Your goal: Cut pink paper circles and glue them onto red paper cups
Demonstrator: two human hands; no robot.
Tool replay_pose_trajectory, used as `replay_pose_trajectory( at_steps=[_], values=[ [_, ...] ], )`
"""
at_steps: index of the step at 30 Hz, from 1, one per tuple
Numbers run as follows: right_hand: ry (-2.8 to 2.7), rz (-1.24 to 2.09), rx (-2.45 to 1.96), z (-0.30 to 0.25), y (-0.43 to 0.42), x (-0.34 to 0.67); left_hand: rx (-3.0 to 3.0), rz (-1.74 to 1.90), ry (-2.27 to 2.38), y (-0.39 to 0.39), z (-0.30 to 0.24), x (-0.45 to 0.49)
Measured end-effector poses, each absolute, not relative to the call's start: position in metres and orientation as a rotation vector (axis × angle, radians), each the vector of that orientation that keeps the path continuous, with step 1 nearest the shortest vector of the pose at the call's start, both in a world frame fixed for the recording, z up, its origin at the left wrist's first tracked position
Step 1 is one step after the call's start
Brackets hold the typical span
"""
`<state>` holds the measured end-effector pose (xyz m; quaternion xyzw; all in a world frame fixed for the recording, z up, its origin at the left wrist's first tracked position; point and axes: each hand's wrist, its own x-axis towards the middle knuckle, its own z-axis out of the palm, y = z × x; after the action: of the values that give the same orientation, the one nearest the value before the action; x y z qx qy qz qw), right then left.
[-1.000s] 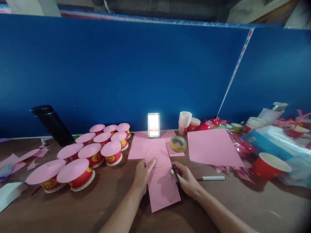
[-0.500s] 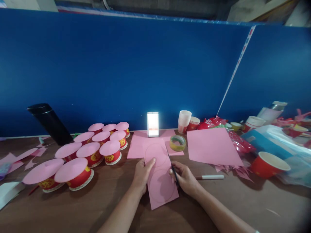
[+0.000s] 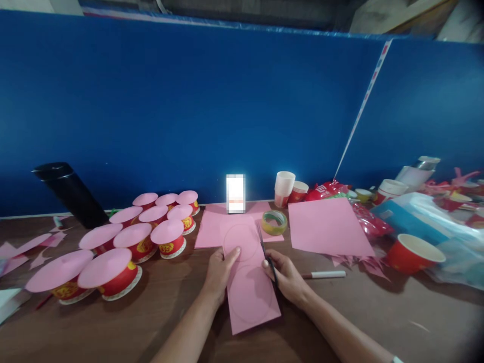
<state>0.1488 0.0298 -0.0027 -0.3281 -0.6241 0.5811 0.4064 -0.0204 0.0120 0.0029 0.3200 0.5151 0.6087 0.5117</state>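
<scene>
My left hand (image 3: pixel 221 269) pinches the left edge of a pink paper strip (image 3: pixel 251 297), its thumb on top and its fingers mostly hidden underneath. Two drawn circles show on the strip, one above the other. In my right hand (image 3: pixel 285 272) are black-handled scissors (image 3: pixel 270 264), their blades pointing away from me at the strip's right edge, beside the upper circle. Behind the strip lie more pink sheets (image 3: pixel 212 227), with a roll of tape (image 3: pixel 274 223) on them. A marker (image 3: pixel 325 275) with a white barrel rests just right of my right hand.
Several upside-down red paper cups with pink paper discs (image 3: pixel 132 234) stand at left, near a black flask (image 3: pixel 71 194). A bright upright screen (image 3: pixel 236 194) stands at the blue partition (image 3: pixel 189 101). At right are a pink sheet (image 3: pixel 328 227), a red cup (image 3: pixel 414 254) and plastic bags (image 3: pixel 457 257).
The view has shifted slightly to the right. The strip's near end sits a little lower, and the scissor blades show more clearly apart at its edge. Both hands keep their hold.
</scene>
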Motion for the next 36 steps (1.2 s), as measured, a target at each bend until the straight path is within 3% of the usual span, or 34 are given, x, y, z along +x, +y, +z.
replay_pose_trajectory(
  at_steps=[16,36],
  values=[
    [-1.431,1.465,-0.894,0.0077,0.0313,0.1554,0.66,1.351,1.037,0.0056,0.0082,-0.0141],
    [-1.505,1.455,-0.805,0.0045,0.0343,0.1583,0.772,1.219,1.177,0.0058,0.0073,-0.0143]
  ],
)
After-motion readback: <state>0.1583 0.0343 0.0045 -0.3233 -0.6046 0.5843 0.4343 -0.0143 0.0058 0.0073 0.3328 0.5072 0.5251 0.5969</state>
